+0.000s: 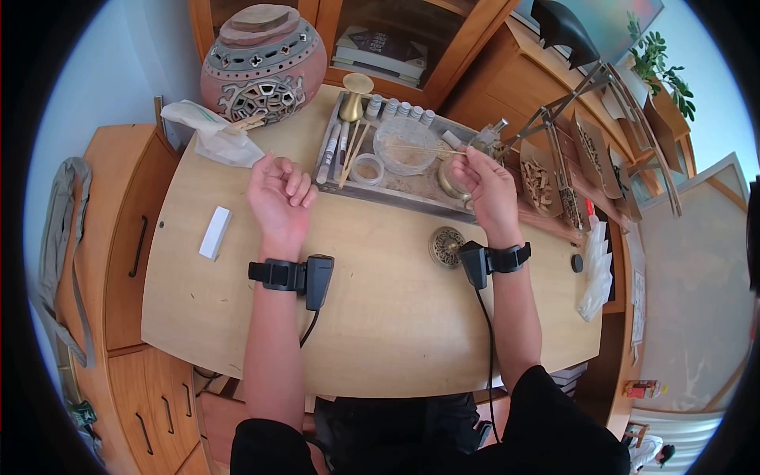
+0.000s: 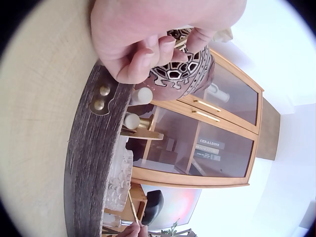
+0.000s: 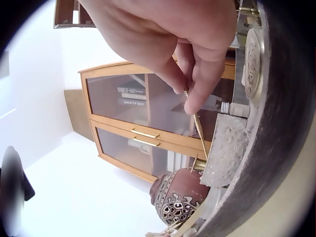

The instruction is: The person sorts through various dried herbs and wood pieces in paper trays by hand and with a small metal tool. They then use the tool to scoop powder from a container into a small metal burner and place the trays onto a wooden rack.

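I'm at a pale wood surface (image 1: 380, 324), and most of the furniture round me is orange-brown wood. Past the far edge there's a cabinet (image 2: 222, 131) with glass doors, brass-coloured handles and some books (image 2: 208, 149) inside. Drawers (image 1: 154, 404) with black pulls on my left, pale bluish wall (image 1: 119, 91) above. Over to my right: a screen (image 1: 625, 20), leafy plant (image 1: 666, 73), big pale panel (image 1: 685, 293). Pretty bright in here.

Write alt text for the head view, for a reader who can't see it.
A person's right hand pinches a thin stick that extends over a clear bowl in a long tray on a wooden table. The left hand, loosely curled near the tray, holds nothing.
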A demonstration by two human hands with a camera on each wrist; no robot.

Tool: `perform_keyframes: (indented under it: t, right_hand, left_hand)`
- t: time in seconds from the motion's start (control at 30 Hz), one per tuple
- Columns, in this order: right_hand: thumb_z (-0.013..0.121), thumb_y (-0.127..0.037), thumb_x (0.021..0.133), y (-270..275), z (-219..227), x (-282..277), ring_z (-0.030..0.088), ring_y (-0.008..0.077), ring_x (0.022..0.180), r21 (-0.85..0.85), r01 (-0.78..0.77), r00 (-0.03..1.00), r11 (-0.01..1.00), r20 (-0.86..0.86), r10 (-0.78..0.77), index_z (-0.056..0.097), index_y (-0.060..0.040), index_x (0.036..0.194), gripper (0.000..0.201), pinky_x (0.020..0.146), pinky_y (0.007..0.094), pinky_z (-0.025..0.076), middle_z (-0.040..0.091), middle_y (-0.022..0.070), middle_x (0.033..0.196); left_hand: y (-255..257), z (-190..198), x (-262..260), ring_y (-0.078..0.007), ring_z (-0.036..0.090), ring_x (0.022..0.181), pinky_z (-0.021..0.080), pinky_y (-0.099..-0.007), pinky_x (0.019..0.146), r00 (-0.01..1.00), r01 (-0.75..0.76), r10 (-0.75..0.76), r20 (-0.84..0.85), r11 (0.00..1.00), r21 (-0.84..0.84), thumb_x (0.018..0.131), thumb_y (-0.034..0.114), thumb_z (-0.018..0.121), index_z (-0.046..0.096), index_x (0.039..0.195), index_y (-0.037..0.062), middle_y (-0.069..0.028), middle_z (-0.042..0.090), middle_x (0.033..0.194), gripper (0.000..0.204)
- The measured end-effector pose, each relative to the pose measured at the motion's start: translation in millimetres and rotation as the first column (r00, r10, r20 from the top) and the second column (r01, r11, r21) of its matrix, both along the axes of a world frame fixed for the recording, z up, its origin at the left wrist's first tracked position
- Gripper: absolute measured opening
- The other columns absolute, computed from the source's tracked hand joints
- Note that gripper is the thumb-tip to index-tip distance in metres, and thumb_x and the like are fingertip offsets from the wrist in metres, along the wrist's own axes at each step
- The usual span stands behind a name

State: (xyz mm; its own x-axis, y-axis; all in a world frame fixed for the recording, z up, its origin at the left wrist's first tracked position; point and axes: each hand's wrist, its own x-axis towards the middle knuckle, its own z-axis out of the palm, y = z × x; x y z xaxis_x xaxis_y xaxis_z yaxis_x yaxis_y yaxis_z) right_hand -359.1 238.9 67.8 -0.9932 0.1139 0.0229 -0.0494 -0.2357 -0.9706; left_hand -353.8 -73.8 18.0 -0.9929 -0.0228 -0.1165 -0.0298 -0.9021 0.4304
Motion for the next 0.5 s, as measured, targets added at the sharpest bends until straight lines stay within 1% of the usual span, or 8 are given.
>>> perform_keyframes:
  t: [0.07, 0.17, 0.27, 0.37, 0.5]
  right_hand:
    - [0.063, -0.015, 0.102, 3.8, 0.0, -1.8, 0.071, 0.0148, 0.087, -0.084, -0.010, 1.000, 0.996, -0.013, 0.009, 0.069, 0.0061, 0.113, 0.024, 0.082, 0.0242, 0.059, 0.073, 0.0114, 0.099]
    - [0.062, -0.015, 0.102, 8.6, 2.8, -3.3, 0.071, 0.0143, 0.088, -0.118, 0.027, 1.000, 0.993, -0.013, -0.029, 0.068, 0.0063, 0.114, 0.025, 0.083, 0.0241, 0.059, 0.074, 0.0112, 0.099]
    - [0.062, -0.015, 0.102, 14.3, 4.5, -4.5, 0.072, 0.0146, 0.088, -0.165, 0.000, 0.999, 0.986, -0.031, -0.005, 0.067, 0.0069, 0.116, 0.026, 0.083, 0.0243, 0.059, 0.074, 0.0114, 0.099]
    - [0.062, -0.014, 0.102, 15.5, 6.5, -3.9, 0.072, 0.0154, 0.090, -0.177, -0.012, 0.998, 0.984, -0.059, 0.002, 0.066, 0.0073, 0.117, 0.026, 0.084, 0.0248, 0.060, 0.074, 0.0120, 0.100]
    - [0.062, -0.013, 0.102, 13.7, 10.0, -2.3, 0.072, 0.0162, 0.091, -0.183, 0.001, 0.998, 0.983, -0.054, -0.011, 0.065, 0.0078, 0.118, 0.027, 0.085, 0.0251, 0.060, 0.073, 0.0126, 0.101]
  left_hand:
    - [-0.5, -0.3, 0.3, -0.0107, 0.028, 0.045, 0.026, -0.0279, 0.045, 1.000, -0.003, 0.003, 0.006, 1.000, 0.002, 0.097, 0.039, 0.054, 0.054, 0.072, 0.0135, 0.0027, 0.034, 0.054, 0.036]
    - [-1.1, -1.0, 1.1, -0.0116, 0.028, 0.048, 0.027, -0.0281, 0.047, 1.000, 0.012, -0.012, -0.020, 1.000, 0.002, 0.098, 0.038, 0.054, 0.051, 0.076, 0.0129, 0.0021, 0.032, 0.058, 0.033]
    - [-1.1, -0.3, 1.5, -0.0116, 0.027, 0.048, 0.027, -0.0283, 0.047, 0.999, 0.015, -0.015, -0.028, 1.000, 0.006, 0.098, 0.038, 0.054, 0.051, 0.076, 0.0128, 0.0021, 0.033, 0.058, 0.033]
    - [-1.1, -0.1, 1.5, -0.0117, 0.027, 0.048, 0.027, -0.0283, 0.047, 1.000, 0.010, -0.010, -0.020, 1.000, 0.009, 0.098, 0.038, 0.054, 0.051, 0.076, 0.0125, 0.0020, 0.033, 0.058, 0.033]
    - [-1.5, -0.7, 1.4, -0.0118, 0.027, 0.048, 0.027, -0.0285, 0.047, 1.000, 0.009, -0.008, -0.023, 1.000, 0.008, 0.098, 0.038, 0.054, 0.050, 0.076, 0.0122, 0.0017, 0.033, 0.058, 0.034]
